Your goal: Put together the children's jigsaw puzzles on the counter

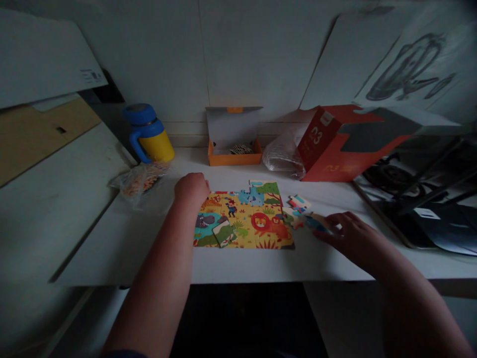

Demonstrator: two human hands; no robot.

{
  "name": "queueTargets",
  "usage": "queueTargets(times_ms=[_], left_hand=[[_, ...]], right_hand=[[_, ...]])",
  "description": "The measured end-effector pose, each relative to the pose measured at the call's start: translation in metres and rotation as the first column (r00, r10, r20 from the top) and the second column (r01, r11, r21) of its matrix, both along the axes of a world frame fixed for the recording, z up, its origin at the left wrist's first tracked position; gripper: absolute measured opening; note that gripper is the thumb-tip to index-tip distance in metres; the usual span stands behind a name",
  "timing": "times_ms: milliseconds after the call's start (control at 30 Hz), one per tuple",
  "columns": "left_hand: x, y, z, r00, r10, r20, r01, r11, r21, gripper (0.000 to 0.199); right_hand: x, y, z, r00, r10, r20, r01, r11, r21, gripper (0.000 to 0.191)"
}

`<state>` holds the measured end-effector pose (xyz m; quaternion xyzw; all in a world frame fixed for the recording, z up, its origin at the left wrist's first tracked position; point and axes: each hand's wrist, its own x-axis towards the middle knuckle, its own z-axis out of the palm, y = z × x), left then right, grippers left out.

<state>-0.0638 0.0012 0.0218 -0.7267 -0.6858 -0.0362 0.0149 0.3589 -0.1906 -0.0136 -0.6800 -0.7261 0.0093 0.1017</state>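
Note:
A partly assembled animal jigsaw puzzle lies on the white table, showing lions, an elephant, a hippo and a small figure in a hat. A loose green puzzle piece rests on top of its lower left part. At the puzzle's upper left edge is my left hand, closed, its fingertips hidden behind the hand. My right hand, right of the puzzle, pinches a puzzle piece with blue on it. Several loose puzzle pieces lie between that hand and the puzzle's right edge.
An open orange box stands at the back. To its right are clear plastic wrap and a big red box. A blue and yellow jug and a filled plastic bag stand left. Dark equipment occupies the far right.

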Motion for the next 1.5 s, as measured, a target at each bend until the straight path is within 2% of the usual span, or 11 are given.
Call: queueTargets(times_ms=[67,200,333,400,467,600,767,900,1033,1267,1500], left_hand=[[0.001,-0.002,0.003,0.997,0.063,-0.038,-0.064,0.997,-0.041,0.039],[0.003,-0.003,0.008,0.988,0.139,-0.066,-0.144,0.985,-0.094,0.046],[0.005,-0.003,0.011,0.986,0.157,-0.049,-0.162,0.980,-0.117,0.048],[0.006,-0.003,0.011,0.986,0.162,-0.043,-0.166,0.978,-0.126,0.049],[0.008,-0.003,0.010,0.987,0.152,-0.042,-0.156,0.979,-0.134,0.050],[0.010,-0.004,0.007,0.990,0.136,-0.042,-0.141,0.978,-0.156,0.051],[0.011,-0.004,0.005,0.992,0.128,-0.007,-0.128,0.986,-0.105,0.046],[0.018,0.000,-0.001,0.984,-0.075,0.159,0.075,0.997,0.006,0.035],[0.032,0.001,-0.011,0.884,-0.298,0.360,0.278,0.955,0.106,0.028],[0.043,-0.002,-0.018,0.811,-0.415,0.413,0.398,0.908,0.131,0.014],[0.052,-0.004,-0.024,0.740,-0.466,0.485,0.445,0.880,0.167,0.009]], right_hand=[[0.004,0.001,0.001,0.996,-0.007,-0.086,0.003,0.999,-0.044,0.031],[0.008,0.003,-0.002,0.938,-0.210,-0.275,0.189,0.977,-0.104,0.048],[0.007,0.007,0.000,0.727,-0.298,-0.618,0.195,0.953,-0.231,0.041],[0.004,0.012,0.005,0.621,-0.294,-0.727,0.185,0.956,-0.229,0.039],[-0.002,0.020,0.011,0.577,-0.262,-0.773,0.191,0.964,-0.184,0.041],[-0.019,0.048,0.021,0.600,-0.162,-0.783,0.132,0.986,-0.102,0.044],[-0.053,0.100,0.032,0.708,-0.047,-0.704,-0.036,0.994,-0.103,0.035],[-0.086,0.141,0.038,0.725,0.110,-0.680,-0.168,0.986,-0.020,0.022],[-0.111,0.168,0.032,0.788,0.163,-0.593,-0.209,0.978,-0.008,0.019],[-0.130,0.171,0.006,0.816,0.192,-0.546,-0.186,0.980,0.065,0.022],[-0.136,0.168,0.008,0.866,0.234,-0.442,-0.212,0.972,0.100,0.026]])
